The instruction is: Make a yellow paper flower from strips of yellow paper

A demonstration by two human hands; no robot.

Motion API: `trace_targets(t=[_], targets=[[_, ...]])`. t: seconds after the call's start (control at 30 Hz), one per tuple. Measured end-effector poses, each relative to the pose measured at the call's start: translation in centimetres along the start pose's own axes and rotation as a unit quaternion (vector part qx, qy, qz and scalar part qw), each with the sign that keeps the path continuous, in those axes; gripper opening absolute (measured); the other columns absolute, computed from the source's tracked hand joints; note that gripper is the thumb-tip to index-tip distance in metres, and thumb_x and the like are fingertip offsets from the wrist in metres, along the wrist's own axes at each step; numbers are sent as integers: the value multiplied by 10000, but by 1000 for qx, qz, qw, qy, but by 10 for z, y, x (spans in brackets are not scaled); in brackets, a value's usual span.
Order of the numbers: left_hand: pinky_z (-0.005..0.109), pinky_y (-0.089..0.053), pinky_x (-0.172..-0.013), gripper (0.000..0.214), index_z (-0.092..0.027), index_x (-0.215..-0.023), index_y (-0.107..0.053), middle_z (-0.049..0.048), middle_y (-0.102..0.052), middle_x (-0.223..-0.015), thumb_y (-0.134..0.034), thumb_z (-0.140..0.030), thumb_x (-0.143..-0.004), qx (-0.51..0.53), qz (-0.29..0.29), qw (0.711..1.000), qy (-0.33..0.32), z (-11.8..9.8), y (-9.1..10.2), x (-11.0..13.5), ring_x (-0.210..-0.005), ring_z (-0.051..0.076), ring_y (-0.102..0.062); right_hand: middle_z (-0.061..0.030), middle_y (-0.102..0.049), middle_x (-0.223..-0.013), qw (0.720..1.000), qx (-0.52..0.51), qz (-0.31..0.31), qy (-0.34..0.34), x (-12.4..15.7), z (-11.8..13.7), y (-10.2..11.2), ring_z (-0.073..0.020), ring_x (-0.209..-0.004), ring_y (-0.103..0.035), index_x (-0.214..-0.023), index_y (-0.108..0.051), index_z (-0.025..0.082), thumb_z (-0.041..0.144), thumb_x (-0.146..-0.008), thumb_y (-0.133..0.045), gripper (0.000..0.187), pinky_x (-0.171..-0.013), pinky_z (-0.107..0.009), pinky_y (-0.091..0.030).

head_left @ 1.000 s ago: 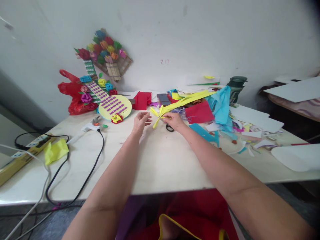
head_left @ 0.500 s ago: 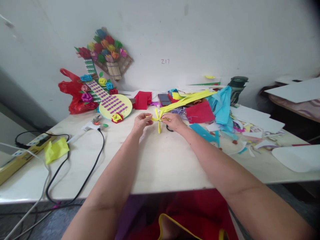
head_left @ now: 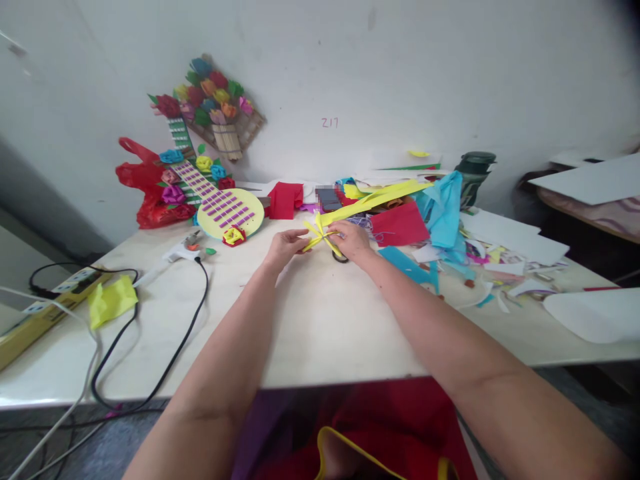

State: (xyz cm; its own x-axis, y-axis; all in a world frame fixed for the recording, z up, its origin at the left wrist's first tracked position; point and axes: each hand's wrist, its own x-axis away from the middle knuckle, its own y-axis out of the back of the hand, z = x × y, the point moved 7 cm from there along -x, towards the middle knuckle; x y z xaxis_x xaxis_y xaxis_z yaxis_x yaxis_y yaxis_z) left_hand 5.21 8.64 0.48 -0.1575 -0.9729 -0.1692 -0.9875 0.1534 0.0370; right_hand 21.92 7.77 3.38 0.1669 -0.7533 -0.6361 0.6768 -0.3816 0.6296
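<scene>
Between my two hands, just above the table, is a yellow paper flower (head_left: 320, 235) with several narrow petals spreading from its centre. My left hand (head_left: 289, 247) is closed, pinching a petal at the lower left. On the other side my right hand (head_left: 351, 240) grips the flower near its middle and right petals; its fingertips partly cover them. A black ring-shaped scissor handle (head_left: 340, 257) shows on the table under the right fingers. Behind the flower, a long yellow crepe paper strip (head_left: 375, 201) slants up to the right.
A glue gun (head_left: 184, 250) with a black cord lies at left, near a power strip (head_left: 55, 300). A paper guitar (head_left: 231, 213) leans at back left. Red paper (head_left: 400, 225), blue crepe paper (head_left: 445, 210), scraps and a dark green bottle (head_left: 474, 177) fill the right.
The flower has turned, so its petals now point diagonally instead of straight up and down. My left fingers have moved slightly to the lower petal. The scissor handle shows more.
</scene>
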Motion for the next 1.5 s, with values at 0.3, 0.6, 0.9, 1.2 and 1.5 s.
trace_targets(t=[0.3,0.6,0.9,1.2,1.5], targets=[[322,-527,-675,423,-77,-868,-648,41,-664,-641,-735,-353,-559,-69,59,995,-39,-5,-12,-1,-605,155,-638,-27,-679,-940,998,48,23,-38,1,-7,2,-177,-854,-600,-862,-674,196,211,-729,-523,202,-703,-272,-430],[223,-477,-606,266,-124,-844,-685,47,-694,-778,-625,-279,-636,-278,52,952,-120,-13,-16,2,-665,141,-617,-30,-679,-934,999,30,29,5,2,-1,-4,-176,-884,-593,-817,-670,193,189,-702,-519,191,-739,-272,-431],[211,-402,-559,221,-148,-736,-707,40,-682,-667,-576,-319,-689,-431,-65,889,-141,-21,-9,4,-618,138,-578,-104,-575,-1146,991,88,-88,55,2,21,21,-259,-1040,-468,-1039,-599,166,182,-688,-524,360,-875,-384,-348],[229,-417,-634,176,-169,-792,-685,50,-694,-756,-573,-259,-690,-419,-132,887,-144,-28,-6,7,-674,148,-604,-62,-669,-734,994,95,15,-44,9,35,1,-175,-713,-577,-752,-651,173,324,-793,-448,256,-651,-263,-367],[242,-425,-667,162,-175,-785,-689,58,-699,-790,-578,-251,-695,-423,-120,879,-183,-29,-14,6,-714,164,-620,-38,-688,-729,980,-38,88,-174,10,14,-24,-172,-707,-631,-800,-691,194,353,-767,-514,240,-634,-246,-448]])
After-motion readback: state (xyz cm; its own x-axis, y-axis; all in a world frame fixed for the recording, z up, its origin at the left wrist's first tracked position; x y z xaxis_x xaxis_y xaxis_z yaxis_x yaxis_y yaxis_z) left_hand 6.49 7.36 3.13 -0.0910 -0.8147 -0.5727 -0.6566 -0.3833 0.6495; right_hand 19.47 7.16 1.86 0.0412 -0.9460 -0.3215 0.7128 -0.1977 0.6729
